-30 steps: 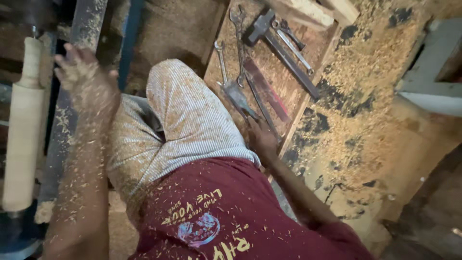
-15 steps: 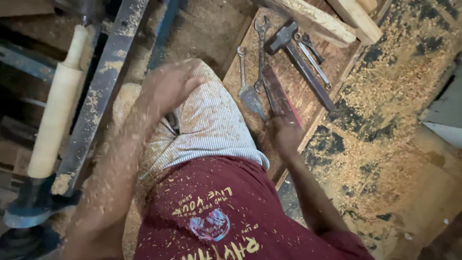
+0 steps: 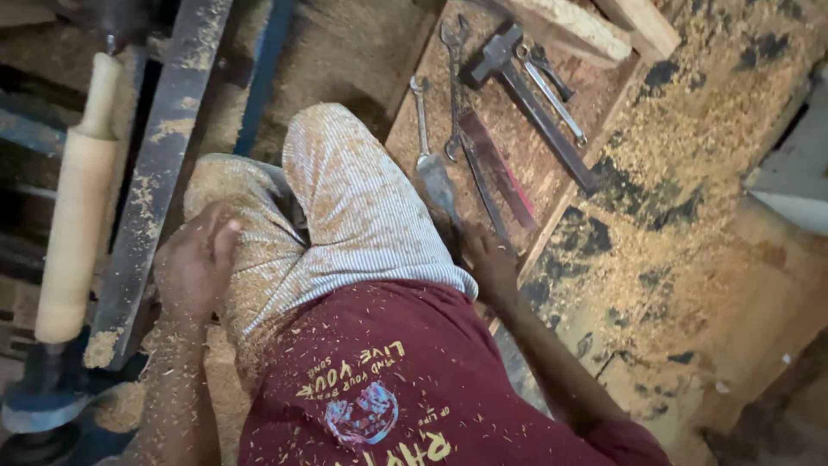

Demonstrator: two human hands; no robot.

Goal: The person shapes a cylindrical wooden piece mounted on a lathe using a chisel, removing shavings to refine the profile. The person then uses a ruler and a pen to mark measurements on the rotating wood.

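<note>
Reaching with your right hand (image 3: 487, 259), grip curled on the flat grey metal chisel (image 3: 434, 177), lift it clear of the long spanner (image 3: 450, 82).

A wooden board (image 3: 414, 129) is lying flat on the floor, dusted with sawdust, and the tools are resting directly on it. Two spanners (image 3: 420, 108) are lying side by side near its left edge, with a flat chisel blade (image 3: 435, 177) just below them. A hammer (image 3: 526, 95) is stretching diagonally across the middle, a pair of pliers (image 3: 552, 91) sitting just beside its handle. Long dark metal bars, possibly files (image 3: 496, 164), are lying between the spanners and the hammer. Thick sawdust (image 3: 690, 155) is covering the floor to the right.
</note>
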